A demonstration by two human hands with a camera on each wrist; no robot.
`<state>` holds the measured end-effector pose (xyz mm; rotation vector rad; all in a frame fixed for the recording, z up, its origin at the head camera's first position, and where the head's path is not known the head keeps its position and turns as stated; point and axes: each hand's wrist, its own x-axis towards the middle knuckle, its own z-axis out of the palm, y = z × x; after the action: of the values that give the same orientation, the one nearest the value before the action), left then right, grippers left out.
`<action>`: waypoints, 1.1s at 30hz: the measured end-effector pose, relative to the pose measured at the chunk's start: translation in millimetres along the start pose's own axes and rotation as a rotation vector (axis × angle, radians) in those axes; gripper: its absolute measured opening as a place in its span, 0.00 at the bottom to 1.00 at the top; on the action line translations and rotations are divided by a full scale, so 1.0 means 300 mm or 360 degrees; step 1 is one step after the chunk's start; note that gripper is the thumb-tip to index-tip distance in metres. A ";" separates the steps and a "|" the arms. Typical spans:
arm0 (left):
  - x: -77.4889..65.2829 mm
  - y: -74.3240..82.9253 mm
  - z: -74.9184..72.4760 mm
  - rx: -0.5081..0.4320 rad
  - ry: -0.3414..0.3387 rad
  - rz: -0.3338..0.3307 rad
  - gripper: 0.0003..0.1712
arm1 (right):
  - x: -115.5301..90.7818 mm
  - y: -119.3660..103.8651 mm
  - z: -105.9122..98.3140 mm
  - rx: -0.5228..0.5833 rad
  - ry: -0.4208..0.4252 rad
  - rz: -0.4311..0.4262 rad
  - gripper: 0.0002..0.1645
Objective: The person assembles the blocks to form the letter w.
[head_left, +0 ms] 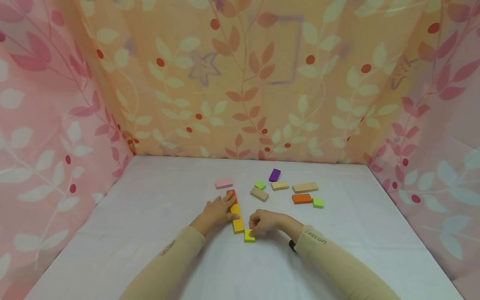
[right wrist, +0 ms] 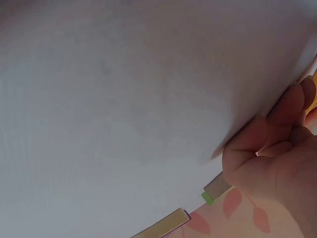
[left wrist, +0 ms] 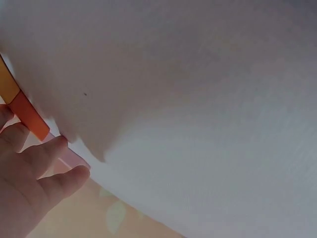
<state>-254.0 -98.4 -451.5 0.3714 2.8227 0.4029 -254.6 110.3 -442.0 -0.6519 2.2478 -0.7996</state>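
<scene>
Fabric [head_left: 243, 83] printed with leaves surrounds my white-covered table [head_left: 375, 225]. Beige sleeves [head_left: 161, 262] cover my forearms. My left hand [head_left: 217, 210] spreads its fingers, fingertips on the red-orange block [head_left: 235, 198] at the far end of a row and thumb on the yellow-orange pieces [head_left: 238, 226]. My right hand [head_left: 266, 221] curls its fingers, gripping the yellow square block just off the row's near end. Behind my hands lie a long plain wooden block [head_left: 305, 188], an orange block [head_left: 301, 198], a pink block [head_left: 223, 183], a tan block [head_left: 259, 193], a grooved block [head_left: 279, 186] and a purple block [head_left: 275, 175]. Smallest are two green blocks [head_left: 318, 203] and that yellow square block [head_left: 247, 239].
</scene>
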 end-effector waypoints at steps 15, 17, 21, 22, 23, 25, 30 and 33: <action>-0.005 -0.016 -0.017 0.0015 0.0009 0.0016 0.45 | 0.024 0.000 -0.003 -0.0023 -0.0006 -0.0047 0.08; -0.005 -0.017 -0.017 0.0017 0.0014 0.0015 0.45 | 0.024 -0.003 -0.003 -0.0024 -0.0001 -0.0037 0.08; -0.005 -0.017 -0.016 -0.0010 0.0021 0.0022 0.45 | 0.020 -0.005 -0.007 -0.0028 0.0002 -0.0031 0.08; -0.005 -0.017 -0.014 -0.0017 0.0023 0.0025 0.45 | 0.019 -0.004 -0.011 -0.0019 -0.0004 -0.0030 0.07; -0.005 -0.016 -0.012 -0.0022 0.0019 0.0025 0.45 | 0.018 -0.003 -0.017 -0.0001 -0.0014 -0.0031 0.07; -0.005 -0.014 -0.008 -0.0027 0.0021 0.0029 0.45 | 0.014 0.001 -0.030 0.0051 -0.0033 -0.0033 0.06; -0.007 -0.009 0.006 -0.0019 0.0031 0.0038 0.45 | 0.022 0.029 -0.087 0.0247 -0.0046 0.0032 0.09; -0.009 -0.003 0.012 -0.0004 0.0034 0.0036 0.45 | 0.040 0.039 -0.139 0.0358 0.0041 0.0023 0.13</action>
<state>-250.7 -99.2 -454.5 0.4007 2.8405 0.4177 -295.1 125.8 -430.2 -0.5202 2.1415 -1.0404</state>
